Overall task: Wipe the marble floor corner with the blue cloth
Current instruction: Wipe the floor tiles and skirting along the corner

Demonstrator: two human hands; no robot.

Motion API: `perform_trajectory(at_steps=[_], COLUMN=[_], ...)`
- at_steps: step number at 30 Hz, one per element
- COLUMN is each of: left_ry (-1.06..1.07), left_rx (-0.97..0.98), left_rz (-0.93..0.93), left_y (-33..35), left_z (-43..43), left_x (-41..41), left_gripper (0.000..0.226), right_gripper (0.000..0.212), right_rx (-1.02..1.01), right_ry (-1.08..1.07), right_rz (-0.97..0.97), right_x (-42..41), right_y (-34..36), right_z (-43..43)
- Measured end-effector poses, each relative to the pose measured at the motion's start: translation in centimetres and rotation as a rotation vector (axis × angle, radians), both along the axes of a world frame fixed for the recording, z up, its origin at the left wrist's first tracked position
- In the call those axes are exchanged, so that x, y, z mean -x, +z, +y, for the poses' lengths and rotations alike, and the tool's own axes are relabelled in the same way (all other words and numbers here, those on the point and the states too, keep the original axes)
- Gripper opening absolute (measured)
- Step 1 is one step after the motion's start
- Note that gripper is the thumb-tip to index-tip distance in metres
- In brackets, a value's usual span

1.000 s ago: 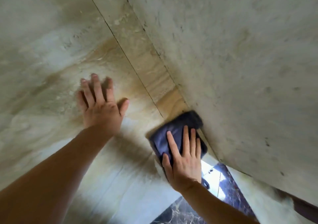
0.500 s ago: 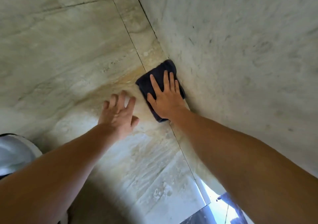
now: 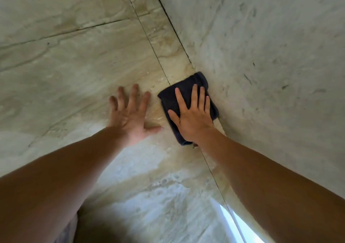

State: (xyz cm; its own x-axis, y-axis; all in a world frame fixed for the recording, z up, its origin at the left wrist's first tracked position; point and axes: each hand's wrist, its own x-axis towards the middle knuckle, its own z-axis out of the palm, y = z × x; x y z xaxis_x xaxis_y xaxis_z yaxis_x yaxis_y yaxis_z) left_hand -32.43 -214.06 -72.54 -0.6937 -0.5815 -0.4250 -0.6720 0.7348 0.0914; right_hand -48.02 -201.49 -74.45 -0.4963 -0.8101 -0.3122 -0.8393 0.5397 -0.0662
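A folded dark blue cloth [image 3: 169,98] lies flat on the beige marble floor [image 3: 84,70], pushed up against the foot of the marble wall [image 3: 270,55]. My right hand [image 3: 193,115] lies palm down on the cloth, fingers spread and pointing away from me. My left hand [image 3: 130,113] rests flat on the bare floor just left of the cloth, fingers apart, holding nothing. A narrow floor strip [image 3: 164,42] runs along the wall between a dark joint line and the wall.
Dark joint lines cross the floor tiles at upper left. A bright reflection [image 3: 240,227] shines on the floor near the bottom right, beside my right forearm.
My right hand has slid the cloth along the wall's foot, forward from near the dark tile and then a little back. My left hand has shifted closer to the cloth.
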Motion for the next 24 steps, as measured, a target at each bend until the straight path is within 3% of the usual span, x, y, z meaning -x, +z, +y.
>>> perform_trajectory(at_steps=[3,9,15,19,24], left_ry=[0.024,0.078,-0.007,-0.028,0.090], left_rx=[-0.097,-0.204,-0.079,0.107,0.101], left_rz=[-0.036,-0.061,-0.057,0.069,0.238], left_y=[1.2,3.8,4.0,1.4,-2.4], left_z=[-1.0,-8.1,-17.7,-24.4,-27.1], left_x=[1.2,3.4,5.2,5.9,5.3], left_gripper=[0.120,0.099,0.084,0.085,0.086], right_gripper=[0.074,0.077,0.077,0.077,0.081], right_rx=[-0.095,-0.320,-0.371,-0.341,-0.289], right_ry=[-0.008,-0.034,-0.029,-0.018,0.018], right_rz=[-0.057,-0.158,-0.169,-0.148,-0.077], right_x=[1.0,2.7,4.2,5.4,6.1], right_y=[0.5,1.8,2.7,2.4,1.2], right_z=[-3.1,-9.4,-15.1,-19.0,-20.6])
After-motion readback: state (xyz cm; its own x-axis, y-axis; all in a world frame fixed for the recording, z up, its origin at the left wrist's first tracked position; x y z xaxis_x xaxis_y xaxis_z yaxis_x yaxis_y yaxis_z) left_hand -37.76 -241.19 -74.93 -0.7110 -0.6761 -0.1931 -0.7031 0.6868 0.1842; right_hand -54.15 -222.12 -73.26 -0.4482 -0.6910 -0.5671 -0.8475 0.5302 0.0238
